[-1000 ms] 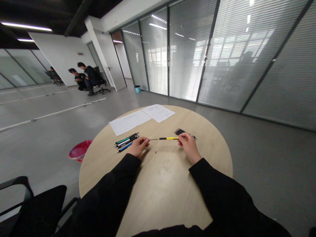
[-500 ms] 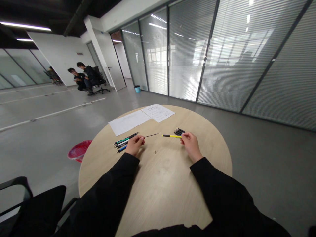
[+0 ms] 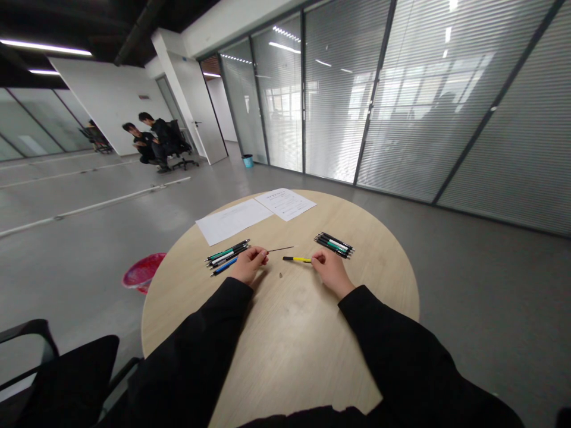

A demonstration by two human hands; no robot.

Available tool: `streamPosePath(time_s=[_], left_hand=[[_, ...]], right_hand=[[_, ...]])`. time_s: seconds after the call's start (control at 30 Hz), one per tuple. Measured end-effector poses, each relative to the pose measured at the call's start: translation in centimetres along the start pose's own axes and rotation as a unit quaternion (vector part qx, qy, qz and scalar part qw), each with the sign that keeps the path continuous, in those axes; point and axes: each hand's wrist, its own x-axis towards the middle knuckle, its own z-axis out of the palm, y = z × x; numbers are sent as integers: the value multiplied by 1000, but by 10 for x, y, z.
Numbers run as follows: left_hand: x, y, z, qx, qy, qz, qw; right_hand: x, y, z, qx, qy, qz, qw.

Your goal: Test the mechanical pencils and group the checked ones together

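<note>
Between its pinched fingers, my left hand [image 3: 250, 265] holds a thin dark pen refill [image 3: 282, 248] that points to the right. My right hand [image 3: 331, 271] is closed on the end of a yellow and black pen barrel [image 3: 300, 259], whose black end points left. The refill and the barrel are apart, with the barrel a little nearer to me. Partly behind my left hand lies a row of several pens [image 3: 223, 255], among them green, white and blue ones. Just beyond my right hand lies another group of pens [image 3: 335, 244].
Two sheets of paper [image 3: 236, 220] lie at the far side of the round wooden table [image 3: 294, 333]. A small dark bit [image 3: 281, 275] rests mid-table. A red basket [image 3: 143, 272] stands on the floor at left, near a black chair [image 3: 66, 380]. Two people [image 3: 154, 139] sit farther back.
My right hand has moved left and toward me with the yellow barrel, uncovering the right pen group. My left hand has shifted slightly right with the refill.
</note>
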Motion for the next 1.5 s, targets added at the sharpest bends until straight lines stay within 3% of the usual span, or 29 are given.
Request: streamPosePath(time_s=[0.23,0.47,0.67,0.9,1.5], left_hand=[[-6,12,3,3,-31,-13,999],[-9,17,4,39,-55,-4,998],[-10,16,4,72,-74,13,995],[-12,15,5,110,-82,31,990],[-16,23,7,136,-106,51,984]], right_hand=[[-1,3,3,-155,-17,-52,986],[-2,2,3,-224,-27,-65,972],[-2,1,-1,-198,-17,-70,977],[-3,-14,-6,-82,-29,-148,985],[-7,-23,-4,-106,-56,-168,979]])
